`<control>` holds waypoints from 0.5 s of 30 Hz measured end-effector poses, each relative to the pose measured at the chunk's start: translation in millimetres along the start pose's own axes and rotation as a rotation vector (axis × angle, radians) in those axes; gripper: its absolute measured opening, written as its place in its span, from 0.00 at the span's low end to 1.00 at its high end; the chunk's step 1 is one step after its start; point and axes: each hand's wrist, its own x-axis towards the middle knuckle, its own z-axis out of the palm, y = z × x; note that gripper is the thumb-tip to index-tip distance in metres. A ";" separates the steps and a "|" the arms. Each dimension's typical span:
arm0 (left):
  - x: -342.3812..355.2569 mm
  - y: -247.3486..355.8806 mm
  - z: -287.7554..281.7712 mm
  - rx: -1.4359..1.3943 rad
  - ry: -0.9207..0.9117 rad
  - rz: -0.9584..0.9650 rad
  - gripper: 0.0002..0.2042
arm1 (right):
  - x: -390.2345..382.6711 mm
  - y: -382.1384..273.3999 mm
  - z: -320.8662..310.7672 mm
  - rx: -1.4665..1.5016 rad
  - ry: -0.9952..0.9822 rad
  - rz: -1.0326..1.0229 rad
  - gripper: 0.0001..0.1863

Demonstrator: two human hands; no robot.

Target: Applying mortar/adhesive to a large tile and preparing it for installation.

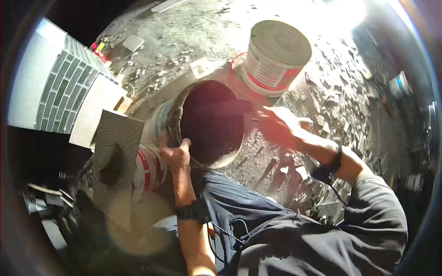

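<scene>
My left hand (176,154) grips the left rim of a tilted bucket (209,131) with a dark interior, in the middle of the view. My right hand (281,124) is closed at the bucket's right side around what looks like the handle of a flat tool (237,106), whose dark blade reaches over the opening. Red glare blurs the tool and fingers. A grey ridge-textured board (115,193) leans beside a red-and-white bucket (147,170) left of my left hand.
A lidded bucket (276,55) stands ahead on rubble-strewn ground (156,50). Tiled panels (64,92) stand at the left. A small white bucket (400,83) is at the right, and bright light glares at the top right.
</scene>
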 end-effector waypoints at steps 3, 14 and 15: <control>-27.9 -18.9 16.0 -0.022 -0.033 0.147 0.33 | 83.7 -52.8 39.0 -0.317 -0.060 0.198 0.06; -61.1 -11.9 34.9 0.009 -0.187 0.351 0.33 | 86.8 -18.4 198.1 -0.188 -0.392 -0.078 0.21; -65.3 -17.7 42.1 -0.002 -0.196 0.348 0.33 | 83.3 -4.1 210.1 -0.092 -0.534 -0.001 0.23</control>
